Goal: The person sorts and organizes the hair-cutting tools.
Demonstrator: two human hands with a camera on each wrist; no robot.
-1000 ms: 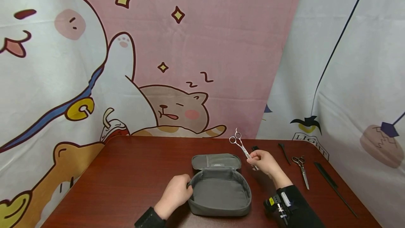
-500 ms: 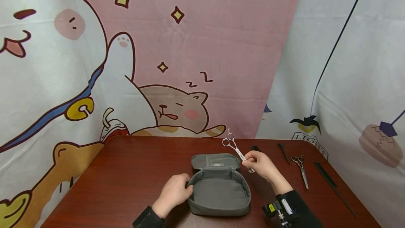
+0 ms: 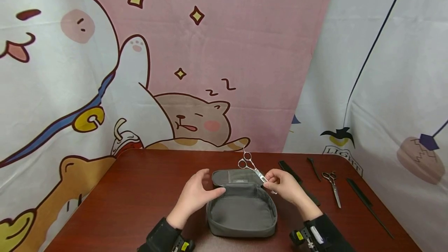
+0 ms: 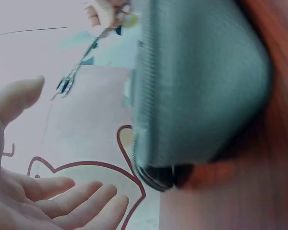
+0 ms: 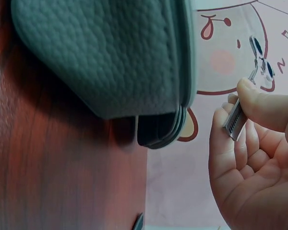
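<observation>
By the case point(image 3: 241, 230), your left grip point(image 3: 192, 196) has just let go, leaving it unheld while your right grip point(image 3: 286, 186) pinches scissors point(image 3: 259, 174).

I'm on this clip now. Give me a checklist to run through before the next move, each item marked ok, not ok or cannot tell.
1. Toothed scissors secured: ok, pinched by the blade end in the right hand, handles pointing up and away.
2. Grey pouch open: ok, its lid is folded back on the far side.
3. Left hand steadying the pouch: not ok, it is open and not gripping.
4. Toothed scissors inside the pouch: not ok, held up outside it.
5. Right wrist clear of the comb beyond it: cannot tell.
</observation>
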